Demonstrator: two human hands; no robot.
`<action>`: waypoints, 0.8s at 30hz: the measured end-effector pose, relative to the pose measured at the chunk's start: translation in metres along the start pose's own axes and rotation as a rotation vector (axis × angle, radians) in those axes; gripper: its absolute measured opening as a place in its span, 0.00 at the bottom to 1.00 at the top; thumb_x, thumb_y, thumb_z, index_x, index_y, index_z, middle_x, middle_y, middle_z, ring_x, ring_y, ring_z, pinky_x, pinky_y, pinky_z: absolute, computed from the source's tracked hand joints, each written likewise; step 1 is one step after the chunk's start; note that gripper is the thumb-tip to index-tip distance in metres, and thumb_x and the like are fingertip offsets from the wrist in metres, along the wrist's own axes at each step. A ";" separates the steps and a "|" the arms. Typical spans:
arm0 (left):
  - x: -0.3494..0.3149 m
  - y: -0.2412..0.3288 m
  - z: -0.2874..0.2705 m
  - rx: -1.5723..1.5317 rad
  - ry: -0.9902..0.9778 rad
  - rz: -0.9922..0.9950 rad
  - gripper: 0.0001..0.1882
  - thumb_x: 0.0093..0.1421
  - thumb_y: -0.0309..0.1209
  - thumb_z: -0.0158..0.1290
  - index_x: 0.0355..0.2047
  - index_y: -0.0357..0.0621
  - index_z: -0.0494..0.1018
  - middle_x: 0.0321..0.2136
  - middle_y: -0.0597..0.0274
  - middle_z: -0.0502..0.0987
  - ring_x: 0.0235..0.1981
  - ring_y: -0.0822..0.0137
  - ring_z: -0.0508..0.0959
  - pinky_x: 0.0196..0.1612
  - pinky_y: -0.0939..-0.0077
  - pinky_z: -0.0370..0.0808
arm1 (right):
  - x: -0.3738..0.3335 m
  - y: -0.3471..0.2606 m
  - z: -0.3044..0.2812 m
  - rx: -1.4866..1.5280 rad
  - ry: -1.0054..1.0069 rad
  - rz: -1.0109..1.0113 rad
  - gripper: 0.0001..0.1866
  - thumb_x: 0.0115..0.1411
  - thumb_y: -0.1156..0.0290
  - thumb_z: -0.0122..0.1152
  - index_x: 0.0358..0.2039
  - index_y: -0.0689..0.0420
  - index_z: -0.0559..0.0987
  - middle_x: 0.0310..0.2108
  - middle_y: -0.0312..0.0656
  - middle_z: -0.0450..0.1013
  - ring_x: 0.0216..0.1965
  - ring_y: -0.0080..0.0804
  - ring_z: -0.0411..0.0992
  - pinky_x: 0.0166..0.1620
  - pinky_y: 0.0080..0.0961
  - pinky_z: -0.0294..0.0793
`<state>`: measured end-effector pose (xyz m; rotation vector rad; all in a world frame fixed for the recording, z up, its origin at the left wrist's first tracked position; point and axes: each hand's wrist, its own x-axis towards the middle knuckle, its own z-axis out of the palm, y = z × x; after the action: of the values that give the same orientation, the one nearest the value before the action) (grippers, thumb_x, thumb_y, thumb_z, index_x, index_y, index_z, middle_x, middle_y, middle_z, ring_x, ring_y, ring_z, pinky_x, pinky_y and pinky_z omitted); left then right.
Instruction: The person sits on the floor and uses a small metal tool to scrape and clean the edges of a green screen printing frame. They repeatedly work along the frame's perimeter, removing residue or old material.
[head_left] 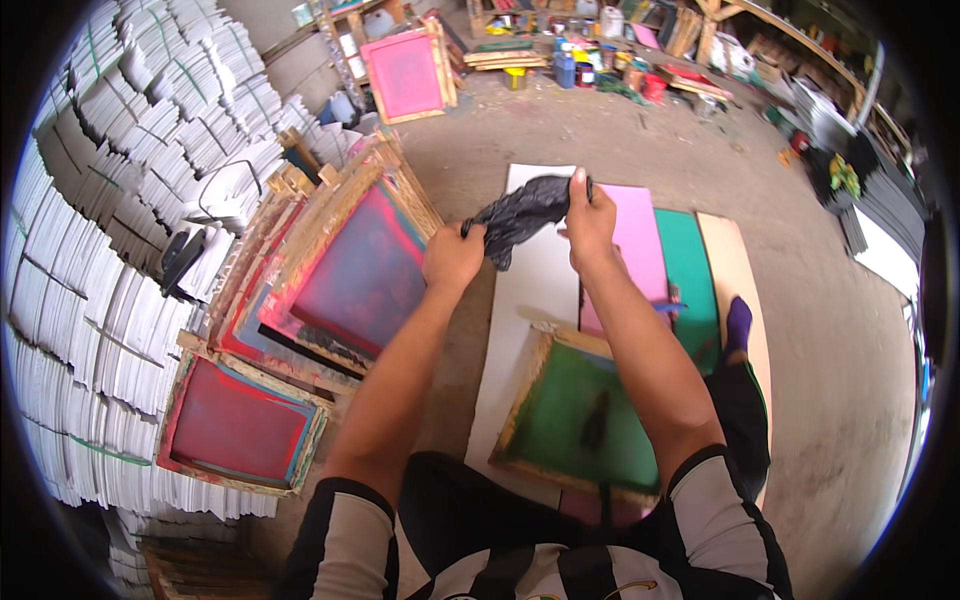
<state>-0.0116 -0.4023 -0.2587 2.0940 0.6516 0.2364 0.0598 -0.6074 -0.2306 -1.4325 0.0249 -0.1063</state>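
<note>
Cropped shirt [535, 572], indistinct black wad [522, 216]

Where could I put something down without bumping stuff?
Bare floor lies right of the tan board, and between the pink sheet and the red bucket. It's crowded left, with framed screens beside white stacks, and at the back around paint containers.

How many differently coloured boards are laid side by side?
4, from left to right: white board, partly behind the crumpled black material; pink board; green board; tan board. More may be hidden under the green-meshed frame.
</note>
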 end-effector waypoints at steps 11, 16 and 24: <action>-0.177 -0.037 0.055 -0.643 -0.163 -0.323 0.22 0.66 0.36 0.58 0.56 0.39 0.70 0.37 0.51 0.80 0.30 0.55 0.86 0.32 0.58 0.85 | -0.168 0.030 -0.099 -0.294 -0.624 -0.030 0.19 0.61 0.63 0.75 0.45 0.61 0.78 0.27 0.42 0.79 0.25 0.29 0.79 0.28 0.29 0.77; -0.191 -0.092 0.064 -0.387 0.049 -0.210 0.11 0.63 0.27 0.57 0.43 0.32 0.77 0.29 0.55 0.84 0.17 0.60 0.84 0.19 0.68 0.80 | -0.153 0.073 -0.110 -0.668 0.060 -0.214 0.11 0.64 0.69 0.65 0.41 0.64 0.84 0.25 0.52 0.81 0.28 0.37 0.81 0.37 0.42 0.79; -0.220 -0.102 0.078 -0.879 -0.274 -0.396 0.23 0.60 0.27 0.57 0.56 0.45 0.67 0.52 0.53 0.75 0.54 0.53 0.79 0.52 0.40 0.79 | -0.167 0.153 -0.120 -0.268 -0.287 0.058 0.18 0.54 0.72 0.75 0.43 0.65 0.81 0.36 0.48 0.82 0.35 0.37 0.81 0.42 0.35 0.79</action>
<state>-0.2031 -0.5288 -0.3702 1.1033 0.6263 -0.0038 -0.1077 -0.6902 -0.4061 -1.7021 -0.1605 0.1571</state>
